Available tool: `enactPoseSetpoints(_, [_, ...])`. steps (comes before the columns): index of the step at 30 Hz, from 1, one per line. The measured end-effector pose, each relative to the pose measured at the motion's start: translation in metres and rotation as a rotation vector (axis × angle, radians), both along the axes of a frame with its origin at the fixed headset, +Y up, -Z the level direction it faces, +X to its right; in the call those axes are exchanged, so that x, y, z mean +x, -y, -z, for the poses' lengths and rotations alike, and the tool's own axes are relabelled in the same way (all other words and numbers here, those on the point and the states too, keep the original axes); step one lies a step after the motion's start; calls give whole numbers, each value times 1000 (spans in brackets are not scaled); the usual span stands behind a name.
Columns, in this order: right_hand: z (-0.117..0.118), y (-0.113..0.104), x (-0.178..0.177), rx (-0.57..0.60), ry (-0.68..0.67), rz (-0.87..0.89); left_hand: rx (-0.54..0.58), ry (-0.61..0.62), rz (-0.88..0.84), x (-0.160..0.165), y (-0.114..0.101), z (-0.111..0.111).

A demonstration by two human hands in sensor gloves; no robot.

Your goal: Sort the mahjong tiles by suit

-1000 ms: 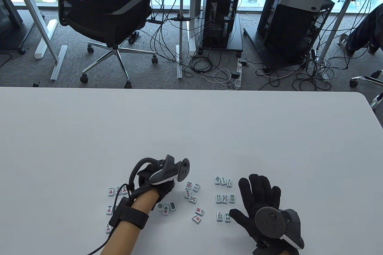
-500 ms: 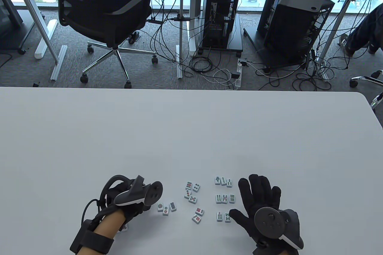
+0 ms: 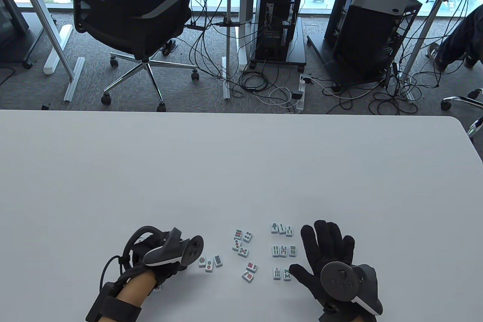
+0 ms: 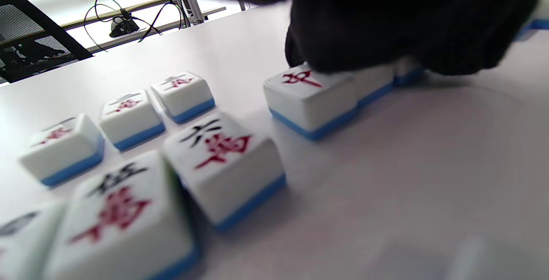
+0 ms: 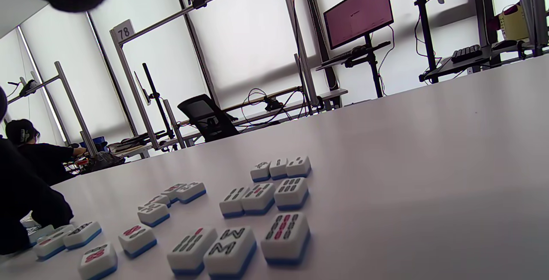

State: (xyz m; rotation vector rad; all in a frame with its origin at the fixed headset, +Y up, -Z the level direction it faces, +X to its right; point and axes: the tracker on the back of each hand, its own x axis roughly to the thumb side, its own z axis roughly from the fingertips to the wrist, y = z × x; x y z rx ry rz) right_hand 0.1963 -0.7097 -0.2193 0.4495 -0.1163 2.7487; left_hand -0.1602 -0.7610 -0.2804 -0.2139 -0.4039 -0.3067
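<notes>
Left hand (image 3: 158, 258) barely shifted, its grip covering character tiles (image 4: 311, 95).

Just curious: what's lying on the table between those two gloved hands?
In the table view, between the left hand and right hand lie loose circle-suit tiles and a neat bamboo-tile grid.

The table (image 3: 241, 171) is plain pale grey-white, and both gloves, on the left hand (image 3: 158, 258) and the right hand (image 3: 328, 250), are black, each with a dark grey tracker edged in white. The mahjong tiles (image 4: 223, 164) have white faces over a blue base; those by the left hand carry red characters with black strokes above, one tile (image 4: 309, 95) a single red character. The tiles beside the right hand (image 5: 257, 198) show dark green bars with some red, and the middle cluster (image 3: 243, 246) red and dark dots.
</notes>
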Motion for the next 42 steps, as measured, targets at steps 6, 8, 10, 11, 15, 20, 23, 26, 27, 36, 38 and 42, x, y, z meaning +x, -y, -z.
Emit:
enactPoseSetpoints(6, [0,0,1,1,4,1,75,10,6,-3,-15,-10])
enactPoseSetpoints(8, [0,0,1,2,4,1,97,-19,6,-10,-25,-13])
enactPoseSetpoints(10, [0,1,1,1,5,-2,83,-67,4,-18,-36,-15])
enactPoseSetpoints(11, [0,1,1,1,6,-4,82,-82,-2,-22,-41,-17])
enactPoseSetpoints(15, [0,1,1,-2,12,-7,158,-129,-99,-46,-69,-25])
enactPoseSetpoints(20, [1,2,2,-8,21,-12,247,-176,-288,-75,-89,-37])
enactPoseSetpoints(23, [1,2,2,-6,30,-18,274,-199,-369,-89,-90,-43])
enactPoseSetpoints(26, [2,4,1,-5,38,-32,280,-217,-414,-99,-85,-45])
enactPoseSetpoints(27, [3,5,1,-7,40,-40,288,-221,-426,-102,-82,-45])
enactPoseSetpoints(36, [6,12,-5,-5,41,-76,375,-186,-468,-113,-71,-50])
enactPoseSetpoints(38, [6,14,-10,-8,27,-85,378,-189,-456,-116,-68,-54])
enactPoseSetpoints(42, [7,11,-30,-6,-5,-85,365,-197,-460,-123,-63,-56])
